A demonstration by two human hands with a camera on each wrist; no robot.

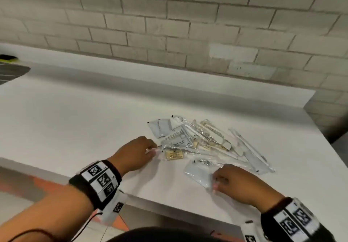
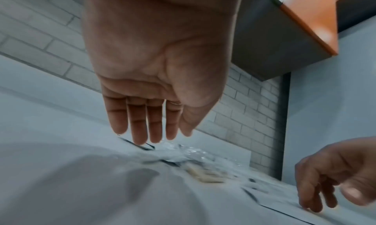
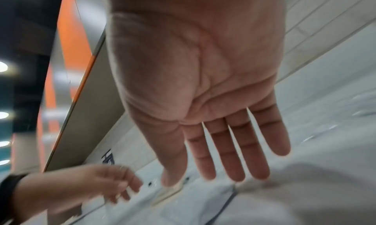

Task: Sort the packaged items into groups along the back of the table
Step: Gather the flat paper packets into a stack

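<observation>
A pale brick wall [image 1: 169,25] stood beyond the hands; a dark mat [image 1: 11,72] lay far left of them.

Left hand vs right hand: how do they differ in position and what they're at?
The left hand reaches the pile's near-left edge, fingertips at a clear wrapper beside the tan packet; the right hand sits nearer the table's front edge, fingertips on a flat white sachet lying apart from the pile. In the wrist views, both have fairly straight fingers and neither has lifted anything. Both wear marker wristbands.

Glossy clear plastic packets [image 1: 199,140] on a matt, smooth table [image 1: 75,119].
</observation>
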